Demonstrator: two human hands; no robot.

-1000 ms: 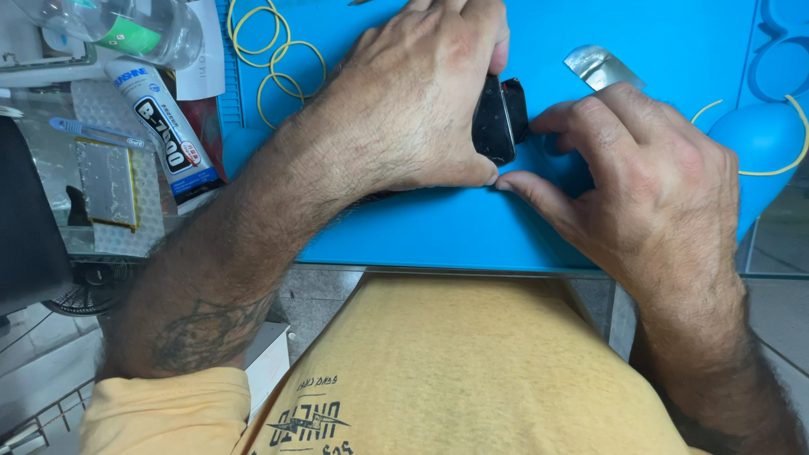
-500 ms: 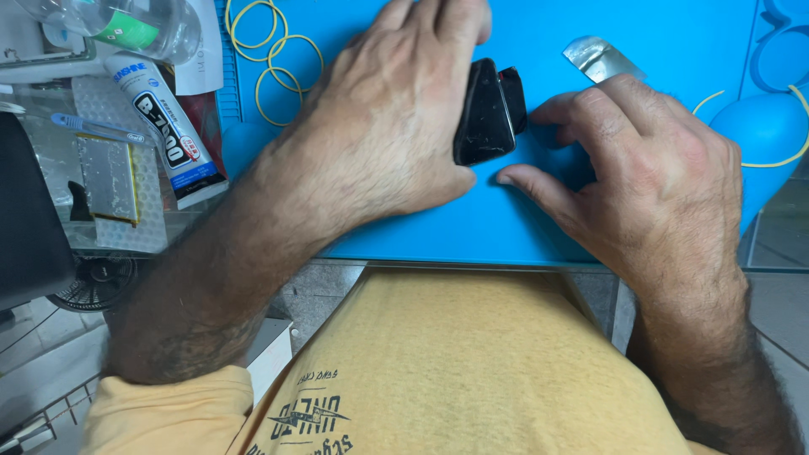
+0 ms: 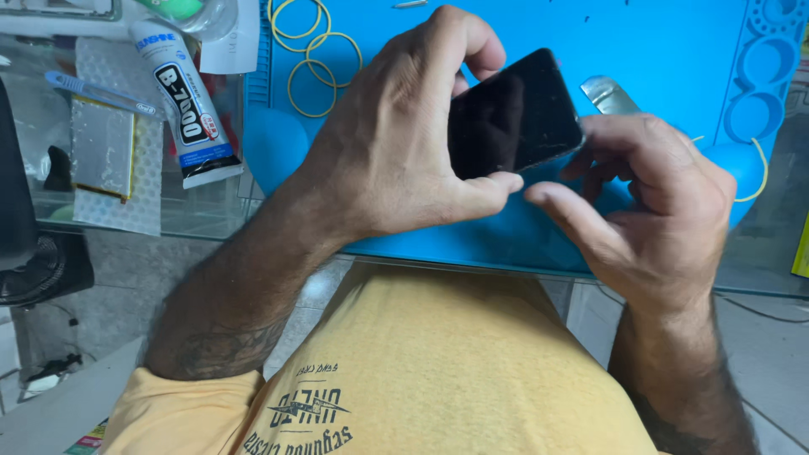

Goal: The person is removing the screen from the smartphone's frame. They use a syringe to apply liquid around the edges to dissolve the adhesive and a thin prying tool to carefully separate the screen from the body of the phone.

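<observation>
A black smartphone (image 3: 514, 114) with a dark screen is lifted off the blue work mat (image 3: 674, 50), its glass tilted toward me. My left hand (image 3: 396, 143) grips it from the left, thumb under its lower edge and fingers curled over the top. My right hand (image 3: 657, 211) holds its right end, fingers behind the phone and thumb stretched out below it. Both forearms reach in over my yellow shirt.
Several yellow rubber bands (image 3: 308, 50) lie on the mat's upper left. A white glue tube (image 3: 185, 101) rests on the glass table beside a blue-handled tool (image 3: 93, 91) and a flat silver part (image 3: 101, 147). A metal pry blade (image 3: 608, 94) lies behind the phone.
The phone was edge-on and low at the mat; both hands have raised it and turned it so its dark screen faces me.
</observation>
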